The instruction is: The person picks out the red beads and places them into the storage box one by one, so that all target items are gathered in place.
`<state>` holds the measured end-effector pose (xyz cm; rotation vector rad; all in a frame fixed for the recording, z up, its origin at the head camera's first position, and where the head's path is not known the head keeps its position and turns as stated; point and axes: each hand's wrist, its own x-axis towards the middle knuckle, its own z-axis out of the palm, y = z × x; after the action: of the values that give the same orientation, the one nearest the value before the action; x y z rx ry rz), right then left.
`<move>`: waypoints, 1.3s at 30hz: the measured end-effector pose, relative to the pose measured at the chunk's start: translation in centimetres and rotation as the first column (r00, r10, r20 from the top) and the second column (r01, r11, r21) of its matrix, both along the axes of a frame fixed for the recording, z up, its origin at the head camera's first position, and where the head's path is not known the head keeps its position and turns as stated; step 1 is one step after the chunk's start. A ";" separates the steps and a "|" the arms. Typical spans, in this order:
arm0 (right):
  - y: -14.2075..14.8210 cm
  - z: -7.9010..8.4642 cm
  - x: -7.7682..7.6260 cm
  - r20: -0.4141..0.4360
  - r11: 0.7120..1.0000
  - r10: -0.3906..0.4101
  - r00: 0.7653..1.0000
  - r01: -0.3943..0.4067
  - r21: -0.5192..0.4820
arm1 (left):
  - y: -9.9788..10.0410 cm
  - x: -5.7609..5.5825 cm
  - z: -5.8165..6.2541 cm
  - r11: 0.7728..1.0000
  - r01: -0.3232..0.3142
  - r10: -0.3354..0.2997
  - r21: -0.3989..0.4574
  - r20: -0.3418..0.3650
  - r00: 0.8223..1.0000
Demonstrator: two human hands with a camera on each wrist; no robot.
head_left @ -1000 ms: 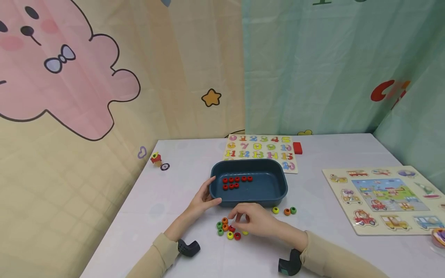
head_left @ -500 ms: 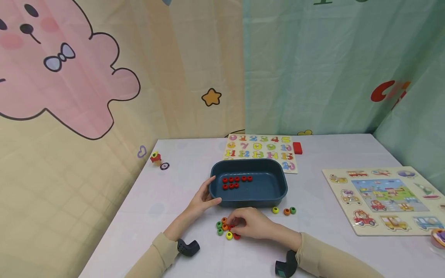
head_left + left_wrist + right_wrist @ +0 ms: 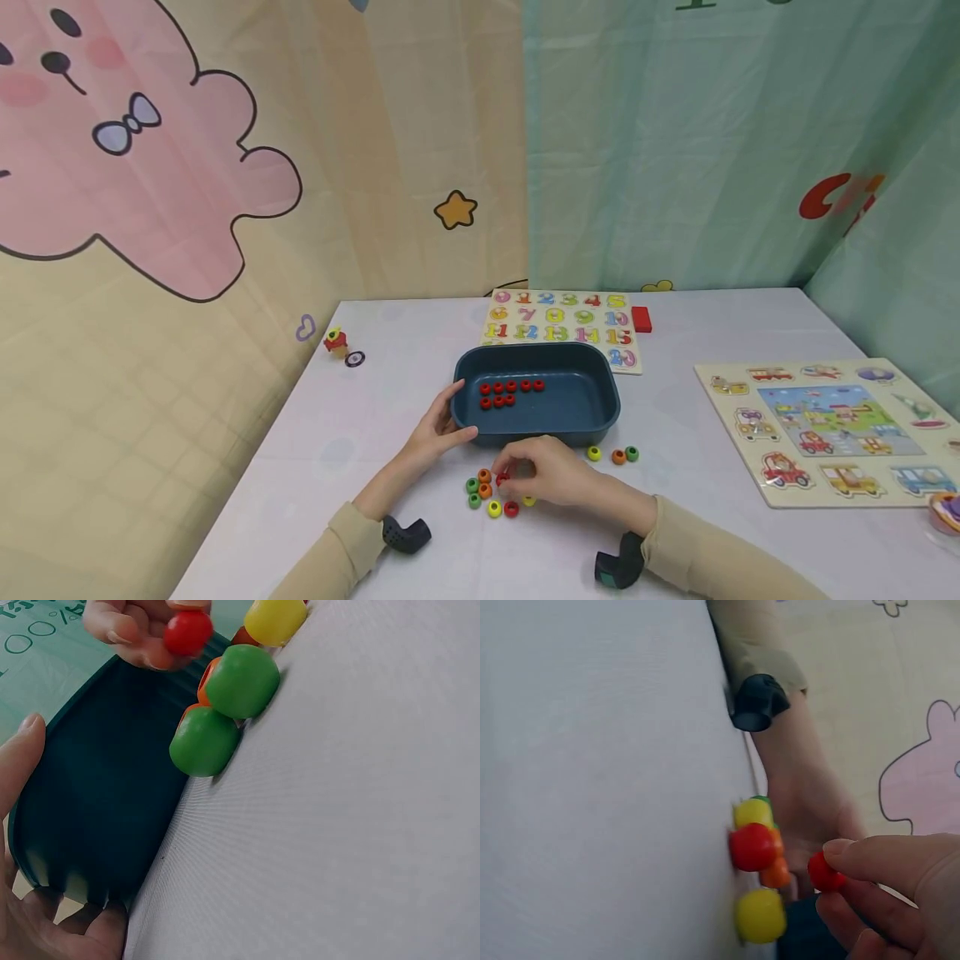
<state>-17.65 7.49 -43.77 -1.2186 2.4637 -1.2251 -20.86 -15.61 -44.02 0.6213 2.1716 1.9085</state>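
My right hand (image 3: 551, 473) pinches a red bead (image 3: 825, 871) between thumb and fingertips, just above the loose beads and near the front wall of a dark blue tray (image 3: 566, 404). The held bead also shows in the left wrist view. At the tray's left end my left hand (image 3: 429, 435) grips its wall, thumb toward the front side. Inside the tray, red beads (image 3: 512, 387) form two rows, the back one longer. On the table below lie green beads (image 3: 241, 681), orange beads (image 3: 485, 490), yellow beads (image 3: 760, 915) and another red bead (image 3: 753, 847).
Right of my right hand sit a yellow, an orange bead (image 3: 618, 457) and a green bead (image 3: 632, 453). A number puzzle board (image 3: 558, 317) lies behind the tray, beside a red block (image 3: 642, 319). A vehicle puzzle board (image 3: 832, 433) is at right, a small toy (image 3: 337, 342) at far left.
My right hand dipped into the loose beads, then rose slightly away from them with a red bead pinched in its fingertips. My left hand and the tray stayed where they were.
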 end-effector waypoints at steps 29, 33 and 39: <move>1.3 1.5 -10.1 -0.048 0.947 -0.272 0.961 0.276 0.163 | -0.3 -1.0 -1.9 0.999 -0.034 0.034 0.009 0.001 0.999; 1.0 1.5 -9.8 -0.092 0.925 -0.293 0.952 0.307 0.225 | -0.3 -1.0 -1.7 1.000 -0.023 0.022 0.007 0.005 1.000; 0.7 1.4 -9.7 -0.133 0.915 -0.288 0.948 0.314 0.254 | -0.2 -0.4 -0.5 1.000 0.005 -0.005 0.001 0.025 1.000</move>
<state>-27.33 8.21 -42.34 -0.8657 2.8536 -0.8574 -21.23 -15.80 -44.51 0.5988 2.1528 1.9046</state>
